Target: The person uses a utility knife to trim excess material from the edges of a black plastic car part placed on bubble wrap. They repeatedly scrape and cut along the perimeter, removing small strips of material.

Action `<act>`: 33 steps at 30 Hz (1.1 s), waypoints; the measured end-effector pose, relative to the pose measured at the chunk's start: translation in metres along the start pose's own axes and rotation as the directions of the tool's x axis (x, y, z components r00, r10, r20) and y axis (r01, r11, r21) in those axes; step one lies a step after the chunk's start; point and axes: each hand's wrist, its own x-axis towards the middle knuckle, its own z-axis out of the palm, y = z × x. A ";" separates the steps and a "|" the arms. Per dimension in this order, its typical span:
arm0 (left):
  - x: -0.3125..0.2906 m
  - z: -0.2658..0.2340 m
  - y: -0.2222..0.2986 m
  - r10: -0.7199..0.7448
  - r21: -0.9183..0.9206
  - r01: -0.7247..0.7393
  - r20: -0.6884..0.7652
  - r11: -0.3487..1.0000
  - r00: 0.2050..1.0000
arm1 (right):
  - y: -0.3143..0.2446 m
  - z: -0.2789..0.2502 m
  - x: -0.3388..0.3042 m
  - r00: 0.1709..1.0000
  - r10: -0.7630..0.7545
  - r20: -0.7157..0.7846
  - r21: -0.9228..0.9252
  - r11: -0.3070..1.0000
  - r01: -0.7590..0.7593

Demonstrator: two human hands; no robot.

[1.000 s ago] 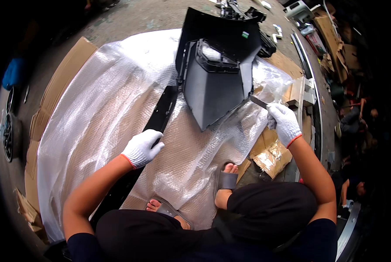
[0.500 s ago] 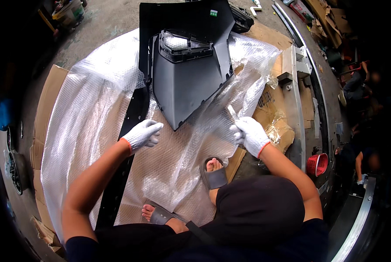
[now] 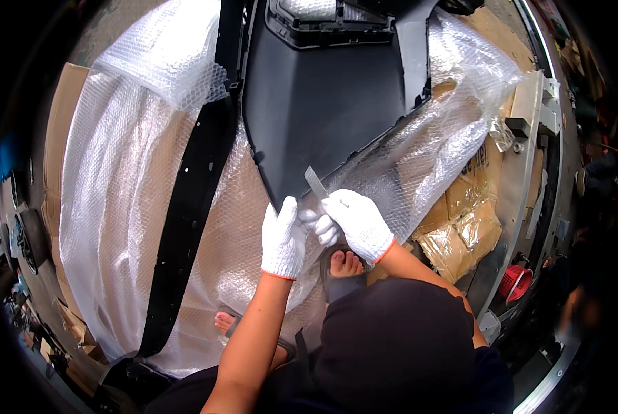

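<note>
Basket (image 3: pixel 515 283) in red, its contents too small to tell, sits at far right, while the black panel (image 3: pixel 323 103) lies ahead, its pointed tip clasped by the left hand (image 3: pixel 283 238), and the right hand (image 3: pixel 357 224) clamps a flat grey strip (image 3: pixel 316 182) near the panel's edge.

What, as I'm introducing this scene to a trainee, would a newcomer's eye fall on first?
Probably the large, angular black panel at upper centre, narrowing toward the person. At its near end is the left hand in a white knit glove, beside the similarly gloved right hand holding a thin, flat grey strip. Shiny, clear bubble wrap spreads beneath the panel.
</note>
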 end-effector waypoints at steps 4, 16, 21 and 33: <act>0.010 0.007 0.006 -0.052 -0.039 0.048 -0.100 0.998 0.994 | -0.005 -0.003 0.000 0.995 0.094 0.042 -0.037 0.995 -0.093; 0.043 0.050 0.054 -0.105 0.514 0.238 -0.274 0.824 0.956 | -0.030 -0.005 0.008 0.989 0.138 0.057 -0.197 0.972 -0.124; 0.045 0.036 0.052 -0.179 0.474 0.295 -0.273 0.830 0.945 | -0.019 -0.004 0.019 0.984 0.173 0.033 -0.090 0.981 -0.170; 0.046 0.028 0.043 -0.135 0.426 0.276 -0.331 0.861 0.934 | -0.014 -0.014 0.003 0.973 0.229 -0.028 -0.080 0.970 -0.231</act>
